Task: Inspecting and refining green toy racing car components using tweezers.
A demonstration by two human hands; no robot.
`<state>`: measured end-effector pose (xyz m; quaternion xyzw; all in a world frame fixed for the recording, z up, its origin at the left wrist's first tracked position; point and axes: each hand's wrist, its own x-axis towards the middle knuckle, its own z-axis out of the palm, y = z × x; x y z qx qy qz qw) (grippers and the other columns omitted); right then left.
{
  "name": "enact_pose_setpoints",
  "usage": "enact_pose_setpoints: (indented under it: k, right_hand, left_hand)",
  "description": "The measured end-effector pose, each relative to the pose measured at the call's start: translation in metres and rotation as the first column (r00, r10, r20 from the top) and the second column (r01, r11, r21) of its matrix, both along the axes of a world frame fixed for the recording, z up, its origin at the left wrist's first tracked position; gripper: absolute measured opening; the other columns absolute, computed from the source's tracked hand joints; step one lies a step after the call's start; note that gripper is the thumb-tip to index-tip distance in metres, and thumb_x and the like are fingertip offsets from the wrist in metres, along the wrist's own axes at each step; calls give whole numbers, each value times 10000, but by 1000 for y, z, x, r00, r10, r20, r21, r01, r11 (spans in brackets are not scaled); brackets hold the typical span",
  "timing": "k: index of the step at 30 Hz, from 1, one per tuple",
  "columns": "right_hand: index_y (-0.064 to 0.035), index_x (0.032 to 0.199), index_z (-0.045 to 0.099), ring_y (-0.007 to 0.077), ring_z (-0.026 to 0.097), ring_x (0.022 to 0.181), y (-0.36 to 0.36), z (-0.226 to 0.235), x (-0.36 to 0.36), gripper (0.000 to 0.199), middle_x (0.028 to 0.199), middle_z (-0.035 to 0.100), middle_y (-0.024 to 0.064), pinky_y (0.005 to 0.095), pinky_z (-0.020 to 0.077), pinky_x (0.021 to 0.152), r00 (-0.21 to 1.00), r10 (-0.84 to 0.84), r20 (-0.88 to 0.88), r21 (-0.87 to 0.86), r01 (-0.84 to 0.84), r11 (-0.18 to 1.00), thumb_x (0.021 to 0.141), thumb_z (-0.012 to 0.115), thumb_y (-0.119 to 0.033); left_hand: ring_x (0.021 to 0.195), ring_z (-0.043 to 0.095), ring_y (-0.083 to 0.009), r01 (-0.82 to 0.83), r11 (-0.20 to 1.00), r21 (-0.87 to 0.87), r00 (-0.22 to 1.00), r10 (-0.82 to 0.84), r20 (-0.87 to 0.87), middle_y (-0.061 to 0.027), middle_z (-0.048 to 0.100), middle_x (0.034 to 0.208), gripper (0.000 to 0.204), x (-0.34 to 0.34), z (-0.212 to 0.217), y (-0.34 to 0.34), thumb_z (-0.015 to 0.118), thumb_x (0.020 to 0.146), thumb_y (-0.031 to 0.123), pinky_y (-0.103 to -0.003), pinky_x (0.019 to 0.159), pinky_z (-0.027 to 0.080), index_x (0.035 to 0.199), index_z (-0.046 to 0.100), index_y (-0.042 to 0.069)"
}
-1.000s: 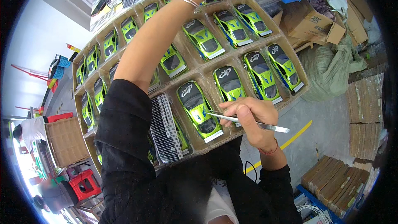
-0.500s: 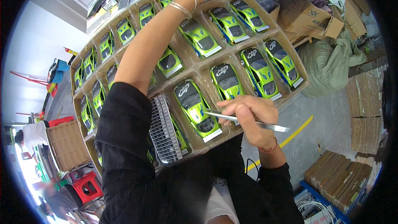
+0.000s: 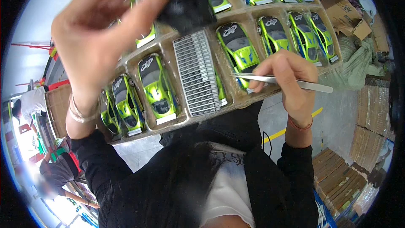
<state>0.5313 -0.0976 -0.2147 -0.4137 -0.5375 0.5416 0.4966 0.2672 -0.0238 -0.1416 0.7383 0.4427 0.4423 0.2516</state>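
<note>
My left hand (image 3: 90, 42), large and close at the upper left, grips a green toy car (image 3: 187, 6) whose black side faces me; motion blurs it. Slim metal tweezers (image 3: 314, 86) are pinched in my right hand (image 3: 293, 80). Their tips point left, over the green toy car (image 3: 241, 50) in the compartment beside that hand. Below both hands lies a brown compartment tray (image 3: 234, 102) with several green toy cars, black-roofed with blue marks. A sheet of black and silver strips (image 3: 196, 76) rests across one compartment, partly covering a car.
Opened cardboard boxes (image 3: 348, 17) and a pale green sack (image 3: 354, 65) stand beyond the tray's right end. Stacked cardboard (image 3: 339, 179) lies at the lower right. Two other people are at the far left, one in a white top (image 3: 33, 102).
My left hand has come back from the tray's far side toward me, raising a toy car close to view. My right hand keeps the tweezers. The view has shifted.
</note>
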Motion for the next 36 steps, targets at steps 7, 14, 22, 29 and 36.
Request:
enact_pose_setpoints:
  k: [7, 14, 22, 29, 36]
  right_hand:
    - [18, 816, 676, 81, 625, 601, -19, -6, -59, 341, 685, 677, 72, 211, 485, 557, 993, 34, 110, -80, -26, 996, 992, 585, -259]
    - [3, 803, 654, 80, 602, 569, -31, -15, -82, 371, 679, 674, 75, 212, 455, 521, 987, 9, 161, -12, -7, 1000, 1014, 537, -280]
    - [0, 805, 643, 84, 603, 579, -34, -18, -88, 360, 685, 674, 75, 216, 461, 531, 983, 31, 182, 11, -34, 999, 1019, 525, -263]
    - [9, 823, 589, 190, 637, 607, -38, -7, -79, 345, 712, 655, 148, 291, 496, 571, 991, 101, -86, 329, -68, 942, 1039, 466, -230]
    - [-90, 867, 468, 194, 538, 545, -40, 42, -90, 344, 643, 547, 116, 606, 468, 956, 991, 134, 3, 489, -118, 864, 1075, 289, -299]
  left_hand:
    - [1028, 657, -173, 232, 973, -11, 971, -232, -61, -135, 689, 1130, 463, -38, -12, -66, 732, 784, -58, -308, 933, 510, 1232, 614, -66]
    - [1002, 668, -170, 210, 972, 104, 974, -199, -103, -128, 679, 1165, 458, -49, -20, -86, 759, 783, -33, -312, 917, 530, 1218, 618, -64]
    - [1016, 658, -147, 183, 980, 75, 976, -171, -134, -96, 687, 1138, 458, -53, -15, -97, 767, 780, -23, -294, 901, 528, 1217, 631, -40]
    - [991, 666, -143, 290, 953, 85, 955, -281, -98, -75, 690, 1099, 446, -59, -13, -96, 761, 779, -26, -294, 886, 535, 1207, 637, -28]
    - [901, 709, -155, 300, 931, 208, 946, -263, -190, -127, 730, 1035, 440, -63, -10, -103, 806, 736, 11, -268, 800, 550, 1155, 675, -17]
